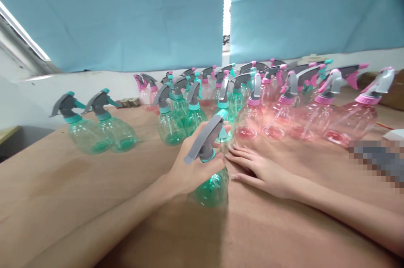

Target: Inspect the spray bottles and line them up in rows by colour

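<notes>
At the left of the frame, a pair of teal-collared green trigger spray bottles (124,133) is set apart from the rest on the wooden table (82,200), perhaps so that they are kept out of the working space. At centre, a mixed cluster of teal- and pink-collared bottles (172,129) is massed towards the rear, below the blue sheeting (142,15).

In front of it, right at centre, another green trigger spray bottle (211,190) is held nearly upright by the left hand (194,167). Its neck is encircled by closed fingers just under the grey spray head, probably because the narrow part is most easily gripped; whether the base is borne by the table cannot be told.

Just right of it, the right hand (267,173) is laid palm down on the wood, fingers extended and slightly parted, with nothing seen to be pinched; the arm is seemingly supported there. Farther right, pink trigger spray bottles (249,120) are stood in a row, and a pixelated object (378,158) cannot be identified.
</notes>
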A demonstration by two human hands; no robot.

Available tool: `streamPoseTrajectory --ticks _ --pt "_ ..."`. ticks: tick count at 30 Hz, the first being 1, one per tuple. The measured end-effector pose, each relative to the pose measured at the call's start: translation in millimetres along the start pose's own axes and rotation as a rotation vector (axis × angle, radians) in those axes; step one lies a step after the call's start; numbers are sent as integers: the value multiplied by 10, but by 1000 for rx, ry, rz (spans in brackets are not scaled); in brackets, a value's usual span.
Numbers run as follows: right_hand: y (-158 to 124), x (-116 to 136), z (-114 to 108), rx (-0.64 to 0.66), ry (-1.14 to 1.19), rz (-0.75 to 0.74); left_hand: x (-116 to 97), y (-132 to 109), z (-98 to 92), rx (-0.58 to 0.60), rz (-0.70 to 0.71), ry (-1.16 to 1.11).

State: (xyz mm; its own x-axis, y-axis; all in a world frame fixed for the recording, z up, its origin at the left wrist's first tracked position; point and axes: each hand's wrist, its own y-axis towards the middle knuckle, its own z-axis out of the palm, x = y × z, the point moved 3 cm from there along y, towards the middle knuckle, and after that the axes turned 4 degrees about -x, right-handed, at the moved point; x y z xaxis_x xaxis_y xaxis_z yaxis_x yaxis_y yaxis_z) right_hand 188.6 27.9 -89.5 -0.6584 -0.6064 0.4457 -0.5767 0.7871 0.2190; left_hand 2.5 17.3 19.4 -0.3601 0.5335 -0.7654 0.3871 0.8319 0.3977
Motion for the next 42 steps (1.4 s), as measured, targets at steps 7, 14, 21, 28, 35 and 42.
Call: streamPoseTrajectory --ticks 7,14,21,28,35,42 --pt "6 -6 1 -18 17 -7 5 -9 -1 -7 -12 -26" --pt "-1 -7 -3 -23 37 -4 3 11 -3 0 -9 -35" --pt "-1 5 -12 -1 16 -3 -5 15 -7 -5 -28 -19" --pt "-1 1 -11 -25 17 -18 21 19 -5 2 -40 -52" --pt "-1 9 -18 -41 26 -31 -19 9 -14 -5 -27 1" --pt "1 20 -33 -37 32 -19 14 9 -13 -15 -30 36"
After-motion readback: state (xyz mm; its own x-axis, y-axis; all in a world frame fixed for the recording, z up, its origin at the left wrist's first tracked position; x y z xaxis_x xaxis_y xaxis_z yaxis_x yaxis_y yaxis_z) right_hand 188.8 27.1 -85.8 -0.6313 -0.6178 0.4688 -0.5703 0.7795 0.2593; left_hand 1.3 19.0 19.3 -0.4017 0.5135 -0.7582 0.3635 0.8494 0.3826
